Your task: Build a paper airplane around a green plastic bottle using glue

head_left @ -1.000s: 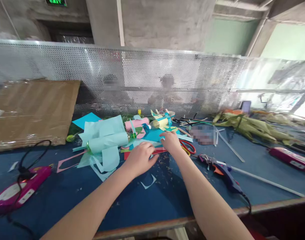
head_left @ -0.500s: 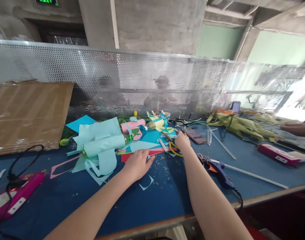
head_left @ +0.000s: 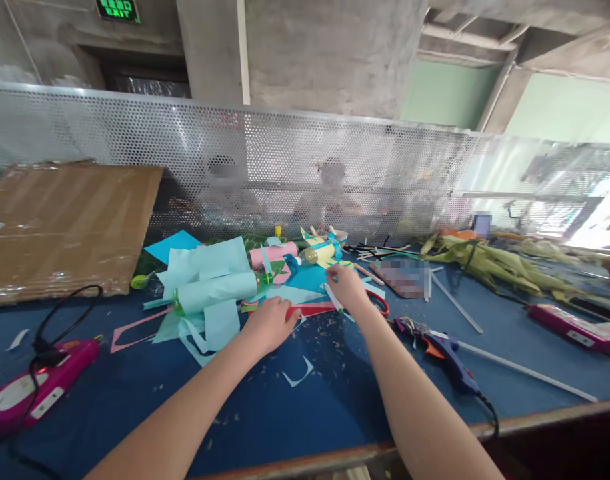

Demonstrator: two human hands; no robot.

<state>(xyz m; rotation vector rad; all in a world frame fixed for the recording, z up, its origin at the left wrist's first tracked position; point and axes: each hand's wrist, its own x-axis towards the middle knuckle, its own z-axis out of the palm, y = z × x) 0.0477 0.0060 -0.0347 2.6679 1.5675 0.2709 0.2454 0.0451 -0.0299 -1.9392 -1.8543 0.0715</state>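
My left hand [head_left: 272,325] rests on the near edge of a paper pile, its thumb and fingers closed around the edge of a red paper sheet [head_left: 317,309]. Over the blue paper [head_left: 309,277] my right hand [head_left: 345,288] is closed in a pinch. What lies between its fingertips is too small to make out. A white stick [head_left: 333,297] lies just under that hand. Beside the wrist shows the red handle of scissors [head_left: 383,302]. To the left lies a plastic bottle wrapped in light-blue paper [head_left: 217,293]; behind are a pink-wrapped bottle [head_left: 275,255] and a yellow-wrapped bottle [head_left: 325,253].
A glue gun [head_left: 449,360] and a long white stick [head_left: 529,371] lie at right, with corn husks [head_left: 485,260] behind. Magenta power units [head_left: 55,377] stand at both sides. Cardboard [head_left: 79,227] leans at left against a perforated metal screen [head_left: 295,140]. People sit beyond it.
My right hand has moved left over the blue paper. The scissors handle now shows right of my wrist instead of left. My left thumb has drawn closer to its fingers. The view has shifted slightly.
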